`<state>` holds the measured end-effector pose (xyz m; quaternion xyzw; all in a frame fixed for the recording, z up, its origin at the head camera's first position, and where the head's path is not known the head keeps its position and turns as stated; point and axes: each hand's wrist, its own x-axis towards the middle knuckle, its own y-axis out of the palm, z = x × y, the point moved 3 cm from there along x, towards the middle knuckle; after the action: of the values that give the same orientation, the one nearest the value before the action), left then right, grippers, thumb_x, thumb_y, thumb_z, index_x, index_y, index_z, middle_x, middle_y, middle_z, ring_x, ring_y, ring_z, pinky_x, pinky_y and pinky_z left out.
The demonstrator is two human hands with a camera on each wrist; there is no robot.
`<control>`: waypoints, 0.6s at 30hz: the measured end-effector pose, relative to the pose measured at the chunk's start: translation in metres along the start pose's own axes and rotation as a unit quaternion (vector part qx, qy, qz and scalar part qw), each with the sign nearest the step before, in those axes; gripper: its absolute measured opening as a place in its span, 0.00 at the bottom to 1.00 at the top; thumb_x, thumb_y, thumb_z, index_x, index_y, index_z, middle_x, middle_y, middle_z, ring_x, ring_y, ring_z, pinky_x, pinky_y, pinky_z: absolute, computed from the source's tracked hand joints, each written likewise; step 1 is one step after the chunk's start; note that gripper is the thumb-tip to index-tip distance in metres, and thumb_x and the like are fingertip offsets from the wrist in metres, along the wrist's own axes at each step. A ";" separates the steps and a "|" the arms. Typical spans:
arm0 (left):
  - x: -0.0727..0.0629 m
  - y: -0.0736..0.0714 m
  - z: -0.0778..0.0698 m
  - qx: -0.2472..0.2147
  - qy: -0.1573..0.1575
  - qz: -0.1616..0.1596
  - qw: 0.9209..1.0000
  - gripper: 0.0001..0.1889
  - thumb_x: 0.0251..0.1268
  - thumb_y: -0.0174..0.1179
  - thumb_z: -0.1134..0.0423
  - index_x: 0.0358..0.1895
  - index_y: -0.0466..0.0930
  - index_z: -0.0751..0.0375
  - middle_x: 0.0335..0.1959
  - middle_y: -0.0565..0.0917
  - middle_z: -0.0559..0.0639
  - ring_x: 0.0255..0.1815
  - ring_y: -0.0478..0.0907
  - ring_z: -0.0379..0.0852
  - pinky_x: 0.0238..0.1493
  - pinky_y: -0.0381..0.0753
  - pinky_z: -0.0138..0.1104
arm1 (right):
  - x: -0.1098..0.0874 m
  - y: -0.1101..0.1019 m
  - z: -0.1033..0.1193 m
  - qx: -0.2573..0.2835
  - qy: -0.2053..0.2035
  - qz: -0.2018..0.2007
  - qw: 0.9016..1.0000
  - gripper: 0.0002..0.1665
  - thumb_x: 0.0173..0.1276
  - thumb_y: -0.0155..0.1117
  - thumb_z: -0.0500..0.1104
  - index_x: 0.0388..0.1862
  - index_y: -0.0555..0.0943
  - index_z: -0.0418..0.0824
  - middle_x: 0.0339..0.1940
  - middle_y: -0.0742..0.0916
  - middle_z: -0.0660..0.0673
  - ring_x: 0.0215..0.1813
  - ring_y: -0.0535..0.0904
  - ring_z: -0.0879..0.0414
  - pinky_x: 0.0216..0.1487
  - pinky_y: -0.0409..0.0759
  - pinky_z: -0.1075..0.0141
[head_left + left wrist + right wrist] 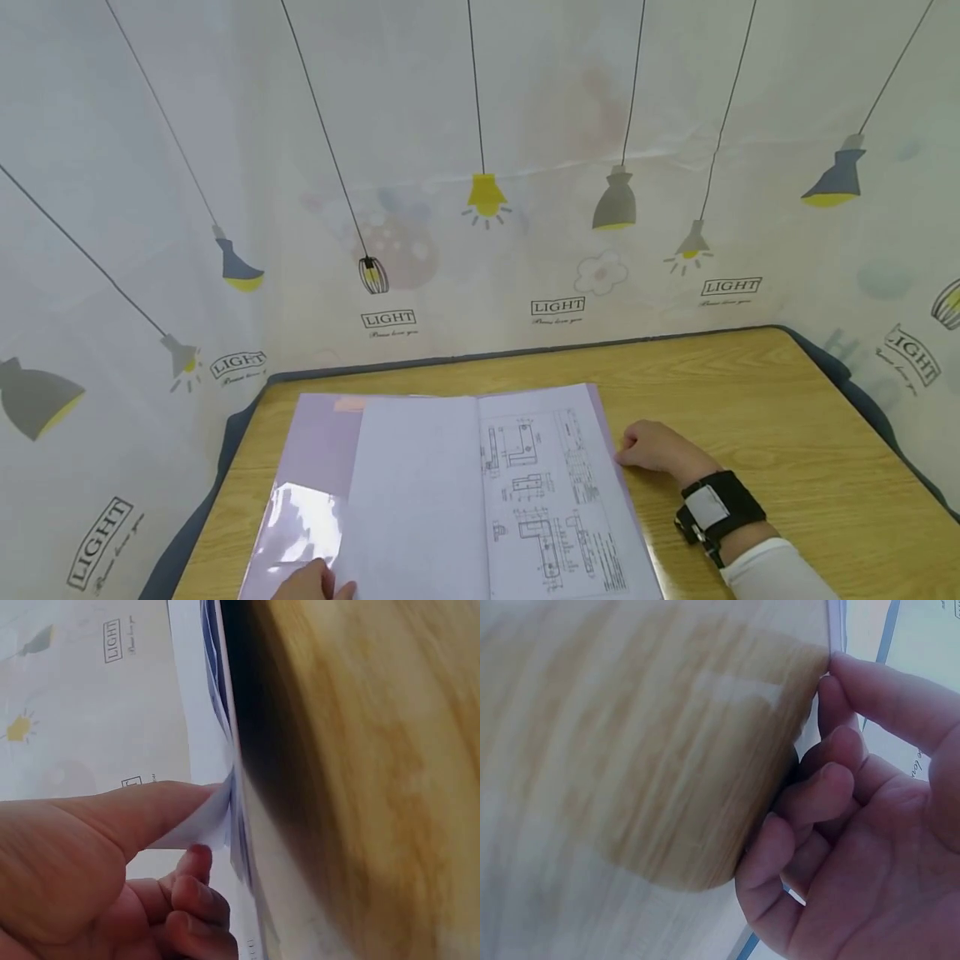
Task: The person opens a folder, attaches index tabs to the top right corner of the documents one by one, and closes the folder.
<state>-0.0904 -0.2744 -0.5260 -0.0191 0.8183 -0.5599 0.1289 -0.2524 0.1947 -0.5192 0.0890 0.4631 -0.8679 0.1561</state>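
Observation:
A purple document folder (pixel 318 446) lies spread on the table. Its left side shows a blank white page (pixel 420 492); the right one is a drawing sheet (pixel 555 500) with printed technical figures. At the lower left corner of the blank page, my left hand (pixel 309 581) pinches the sheet; the left wrist view shows the page (pixel 199 825) bent between thumb and fingers. My right hand (pixel 663 450) holds the folder's right edge between thumb and index fingertips (pixel 838 660), the other fingers curled beside it against the tabletop.
The wood-grain table (pixel 720 375) extends behind and to the right of the folder. A pale curtain (pixel 450 100) printed with lamps surrounds the table on its back and sides. A black strap (pixel 723 508) with a small device sits on the right wrist.

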 end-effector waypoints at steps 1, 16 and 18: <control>0.001 0.000 0.001 -0.002 0.001 0.003 1.000 0.20 0.49 0.68 0.52 0.20 0.65 0.57 0.12 0.66 0.45 0.15 0.64 0.41 0.20 0.62 0.33 | 0.000 0.000 0.000 -0.002 -0.001 0.000 1.000 0.15 0.58 0.66 0.42 0.19 0.70 0.40 0.18 0.70 0.50 0.24 0.67 0.56 0.27 0.61 0.66; 0.004 -0.020 -0.045 -0.036 0.078 -0.026 0.996 0.13 0.42 0.63 0.68 0.33 0.70 0.57 0.25 0.67 0.46 0.24 0.62 0.41 0.24 0.63 0.33 | 0.001 0.001 0.000 -0.005 0.000 -0.001 1.000 0.15 0.58 0.66 0.41 0.18 0.70 0.40 0.18 0.70 0.50 0.24 0.66 0.56 0.27 0.61 0.67; -0.001 -0.024 -0.067 -0.034 0.093 -0.049 0.994 0.13 0.45 0.63 0.67 0.36 0.72 0.55 0.27 0.69 0.45 0.26 0.65 0.41 0.25 0.65 0.34 | 0.001 0.001 0.000 -0.006 0.002 -0.001 1.000 0.15 0.58 0.66 0.41 0.19 0.70 0.40 0.17 0.69 0.50 0.24 0.66 0.56 0.27 0.61 0.67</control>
<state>-0.1080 -0.2223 -0.4815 -0.0115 0.8433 -0.5368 0.0244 -0.2529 0.1943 -0.5208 0.0897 0.4685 -0.8651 0.1551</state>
